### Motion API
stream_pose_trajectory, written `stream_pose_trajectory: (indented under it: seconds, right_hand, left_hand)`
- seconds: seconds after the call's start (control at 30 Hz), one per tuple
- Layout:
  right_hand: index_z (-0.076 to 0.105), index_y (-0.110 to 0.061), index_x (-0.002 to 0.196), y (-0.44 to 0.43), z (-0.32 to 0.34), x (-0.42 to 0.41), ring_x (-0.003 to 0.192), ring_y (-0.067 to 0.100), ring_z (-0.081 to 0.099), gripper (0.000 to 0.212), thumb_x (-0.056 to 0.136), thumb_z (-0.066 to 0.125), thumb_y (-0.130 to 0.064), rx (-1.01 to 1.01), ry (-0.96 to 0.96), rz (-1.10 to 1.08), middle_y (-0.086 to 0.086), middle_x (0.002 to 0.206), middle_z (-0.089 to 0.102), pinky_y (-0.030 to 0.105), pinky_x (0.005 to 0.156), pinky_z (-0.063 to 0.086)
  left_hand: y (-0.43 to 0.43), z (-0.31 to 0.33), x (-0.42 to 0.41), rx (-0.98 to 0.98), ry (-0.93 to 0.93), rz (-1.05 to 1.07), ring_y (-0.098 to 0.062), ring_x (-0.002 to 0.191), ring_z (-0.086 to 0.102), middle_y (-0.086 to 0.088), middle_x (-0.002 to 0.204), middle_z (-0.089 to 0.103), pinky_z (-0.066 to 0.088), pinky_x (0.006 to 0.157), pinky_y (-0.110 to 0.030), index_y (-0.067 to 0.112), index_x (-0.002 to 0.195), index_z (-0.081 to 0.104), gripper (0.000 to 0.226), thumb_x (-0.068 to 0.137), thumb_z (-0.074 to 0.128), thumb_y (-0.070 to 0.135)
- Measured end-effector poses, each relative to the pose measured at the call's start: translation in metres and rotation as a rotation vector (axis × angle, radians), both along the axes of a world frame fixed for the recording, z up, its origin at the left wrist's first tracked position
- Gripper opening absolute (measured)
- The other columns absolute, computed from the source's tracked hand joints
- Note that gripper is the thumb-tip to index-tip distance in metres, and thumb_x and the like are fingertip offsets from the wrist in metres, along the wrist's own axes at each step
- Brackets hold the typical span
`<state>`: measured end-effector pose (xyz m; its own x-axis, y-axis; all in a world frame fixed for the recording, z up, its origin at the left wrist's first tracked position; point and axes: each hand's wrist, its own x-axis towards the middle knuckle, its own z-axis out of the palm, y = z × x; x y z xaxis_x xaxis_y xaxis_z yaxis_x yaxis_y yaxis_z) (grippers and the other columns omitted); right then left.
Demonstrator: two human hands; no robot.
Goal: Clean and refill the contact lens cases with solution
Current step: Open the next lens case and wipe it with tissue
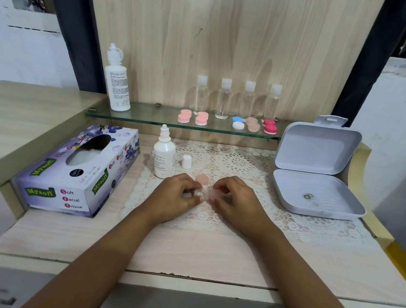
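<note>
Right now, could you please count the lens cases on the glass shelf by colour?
Light pink cases: 2
Blue-and-white case: 1
Beige case: 1
Red case: 1
Total: 5

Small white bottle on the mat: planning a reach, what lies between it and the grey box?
Head view: white cap and pink lid, then bare lace mat to the grey box.

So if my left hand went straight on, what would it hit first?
Probably the small round peach plastic cap on the white lace mat, just beyond the left hand, though depth is unclear.
</note>
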<state>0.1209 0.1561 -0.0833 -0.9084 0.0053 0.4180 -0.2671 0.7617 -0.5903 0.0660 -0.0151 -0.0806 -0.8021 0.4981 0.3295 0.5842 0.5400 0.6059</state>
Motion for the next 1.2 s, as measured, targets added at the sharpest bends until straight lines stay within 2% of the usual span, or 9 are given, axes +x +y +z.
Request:
stream_pose_trajectory:
  seconds: [0.13, 0.23, 0.3, 0.47, 0.6, 0.77, 0.87, 1.03, 1.2]
  right_hand:
    - [0.061, -0.009, 0.112, -0.0005, -0.0002, 0.0031, 0.094, 0.007, 0.051, 0.027, 0.084, 0.06, -0.01, 0.015, 0.002, 0.052, 0.002, 0.107, 0.061, 0.0, 0.077, 0.032]
    - [0.059, -0.012, 0.115, -0.0018, -0.0011, 0.002, 0.1, 0.008, 0.053, 0.042, 0.078, 0.063, -0.032, -0.012, -0.02, 0.048, -0.003, 0.108, 0.056, 0.004, 0.08, 0.033]
    - [0.058, -0.016, 0.111, -0.0023, -0.0014, 0.0006, 0.092, 0.005, 0.049, 0.049, 0.075, 0.069, -0.046, -0.03, -0.035, 0.012, -0.01, 0.101, 0.048, 0.004, 0.074, 0.034]
    - [0.053, -0.02, 0.088, -0.002, 0.0008, -0.0007, 0.078, 0.008, 0.049, 0.029, 0.075, 0.075, -0.033, -0.096, -0.054, -0.032, -0.007, 0.085, 0.053, 0.012, 0.062, 0.037]
    - [0.058, -0.018, 0.097, -0.0018, -0.0016, 0.001, 0.081, 0.011, 0.054, 0.016, 0.083, 0.065, -0.02, -0.076, -0.027, 0.01, -0.003, 0.091, 0.059, 0.015, 0.068, 0.04]
    - [0.057, -0.016, 0.106, -0.0008, -0.0024, 0.0001, 0.088, 0.005, 0.05, 0.03, 0.08, 0.068, -0.024, -0.03, -0.013, 0.025, -0.009, 0.097, 0.052, 0.005, 0.071, 0.035]
    - [0.056, -0.019, 0.105, -0.0002, -0.0019, -0.001, 0.084, 0.0, 0.046, 0.034, 0.079, 0.071, -0.034, -0.031, -0.019, 0.018, -0.015, 0.092, 0.046, 0.006, 0.069, 0.035]
    - [0.057, -0.02, 0.1, 0.0004, 0.0012, -0.0004, 0.082, 0.01, 0.056, 0.018, 0.084, 0.065, -0.021, -0.124, -0.066, 0.033, -0.005, 0.093, 0.059, 0.013, 0.066, 0.043]
    - [0.056, -0.024, 0.093, 0.0034, 0.0059, 0.0002, 0.08, 0.002, 0.056, 0.01, 0.087, 0.061, -0.017, -0.161, -0.104, 0.065, -0.015, 0.086, 0.057, 0.004, 0.068, 0.04]
  left_hand:
    - [0.0002, -0.0005, -0.0002, 0.002, -0.001, 0.003, -0.005, 0.094, 0.055, 0.005, 0.104, 0.061, 0.036, 0.078, -0.004, 0.012, 0.109, 0.069, 0.03, 0.083, 0.069, 0.026]
    - [0.0002, -0.0007, -0.0001, -0.002, 0.003, 0.002, -0.004, 0.092, 0.055, 0.005, 0.103, 0.061, 0.037, 0.078, -0.004, 0.012, 0.109, 0.069, 0.029, 0.083, 0.069, 0.025]
    - [0.0003, -0.0004, -0.0001, -0.008, 0.011, 0.004, -0.003, 0.091, 0.054, 0.005, 0.102, 0.061, 0.035, 0.076, -0.001, 0.012, 0.108, 0.069, 0.029, 0.082, 0.069, 0.024]
    - [0.0003, 0.0012, 0.0011, -0.008, 0.013, -0.002, -0.005, 0.092, 0.055, 0.006, 0.099, 0.06, 0.034, 0.075, -0.001, 0.014, 0.105, 0.07, 0.026, 0.083, 0.069, 0.026]
    - [0.0001, 0.0009, 0.0013, 0.004, 0.01, 0.006, -0.006, 0.092, 0.055, 0.006, 0.097, 0.059, 0.033, 0.075, 0.0, 0.013, 0.103, 0.071, 0.023, 0.083, 0.069, 0.025]
    - [0.001, 0.0008, 0.0008, 0.002, 0.007, 0.009, -0.006, 0.092, 0.056, 0.008, 0.096, 0.058, 0.034, 0.075, 0.0, 0.014, 0.104, 0.07, 0.025, 0.082, 0.069, 0.025]
    - [0.0007, 0.001, 0.0011, 0.0, 0.01, 0.008, -0.004, 0.091, 0.054, 0.009, 0.096, 0.058, 0.034, 0.074, 0.0, 0.014, 0.105, 0.07, 0.026, 0.082, 0.07, 0.027]
    - [0.0006, 0.0011, 0.0015, 0.007, 0.002, 0.01, -0.006, 0.093, 0.055, 0.007, 0.098, 0.059, 0.034, 0.075, -0.001, 0.014, 0.104, 0.07, 0.025, 0.082, 0.069, 0.027]
    - [0.0003, 0.0011, 0.0022, -0.005, 0.011, 0.012, -0.006, 0.094, 0.055, 0.005, 0.101, 0.061, 0.038, 0.08, -0.011, 0.013, 0.105, 0.07, 0.027, 0.082, 0.069, 0.027]
